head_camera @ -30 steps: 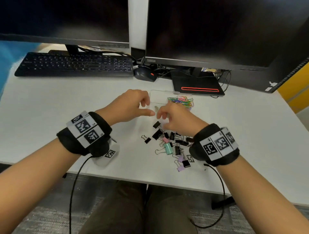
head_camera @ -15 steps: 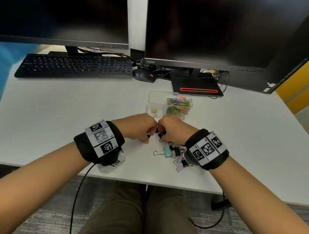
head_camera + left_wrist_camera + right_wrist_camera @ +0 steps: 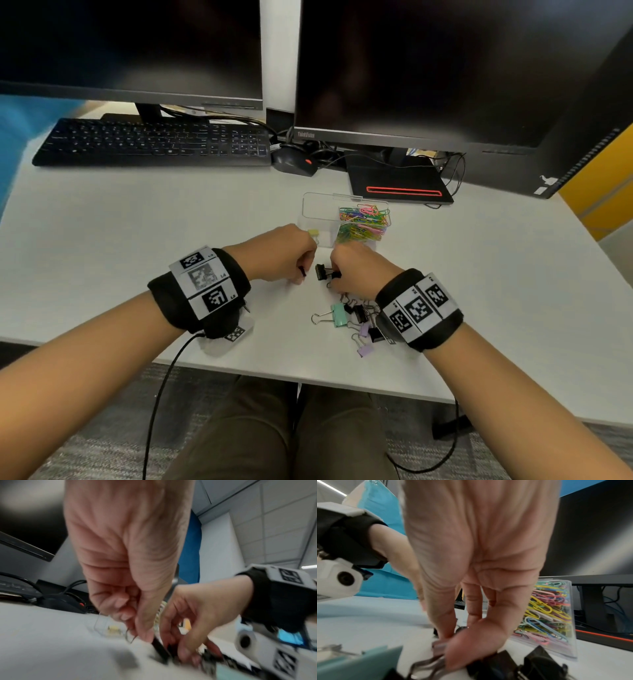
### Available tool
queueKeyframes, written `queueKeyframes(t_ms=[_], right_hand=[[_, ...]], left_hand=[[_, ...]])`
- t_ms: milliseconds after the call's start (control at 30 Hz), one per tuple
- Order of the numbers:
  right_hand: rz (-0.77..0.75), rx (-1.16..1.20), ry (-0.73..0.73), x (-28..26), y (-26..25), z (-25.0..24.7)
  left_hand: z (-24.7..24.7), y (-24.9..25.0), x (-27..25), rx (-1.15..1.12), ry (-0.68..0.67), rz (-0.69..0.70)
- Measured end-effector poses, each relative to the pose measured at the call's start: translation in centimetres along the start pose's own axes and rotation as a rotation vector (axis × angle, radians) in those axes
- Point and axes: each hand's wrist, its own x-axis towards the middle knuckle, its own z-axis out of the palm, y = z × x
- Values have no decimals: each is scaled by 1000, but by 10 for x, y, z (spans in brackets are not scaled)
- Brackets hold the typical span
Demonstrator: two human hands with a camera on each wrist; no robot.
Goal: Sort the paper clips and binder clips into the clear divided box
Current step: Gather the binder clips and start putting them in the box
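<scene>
The clear divided box point(image 3: 310, 205) lies beyond my hands. Its right compartment holds colourful paper clips point(image 3: 364, 222), also seen as paper clips point(image 3: 546, 612). Its left compartment holds one yellow binder clip point(image 3: 313, 233). My left hand point(image 3: 301, 274) pinches a small black binder clip point(image 3: 160, 649) just above the desk. My right hand point(image 3: 334, 278) pinches another black binder clip point(image 3: 321, 272) by its wire handles. A pile of binder clips point(image 3: 358, 318), teal, purple and black, lies under and beside my right wrist, partly hidden by it.
A keyboard point(image 3: 154, 142), a mouse point(image 3: 294, 162) and two monitors stand at the back of the white desk point(image 3: 137, 240). A black monitor base with a red stripe point(image 3: 400, 186) sits just behind the box. The desk's front edge is close under my wrists.
Both hands came back from the box to the pile near me. Each has taken hold of a black binder clip, and the hands have drawn slightly apart.
</scene>
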Motion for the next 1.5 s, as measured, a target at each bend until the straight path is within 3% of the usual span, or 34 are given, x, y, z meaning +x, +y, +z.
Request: queueKeyframes(t_ms=[200, 267, 467, 600, 667, 867, 1033, 1500], right_hand=[[41, 93, 29, -1, 5, 1], [67, 158, 65, -3, 9, 1], [61, 166, -30, -9, 17, -5], [24, 134, -61, -7, 11, 1], [27, 129, -65, -5, 10, 2], [41, 158, -66, -2, 12, 0], [39, 206, -38, -5, 15, -2], [136, 534, 173, -2, 39, -7]], left_hand=[[-44, 8, 14, -216, 447, 37], [-54, 10, 24, -217, 530, 14], [-53, 5, 41, -98, 495, -146], [-47, 8, 24, -88, 575, -187], [-39, 11, 13, -81, 525, -198], [-6, 20, 4, 29, 167, -181], [5, 32, 10, 129, 25, -158], [3, 19, 13, -62, 21, -189]])
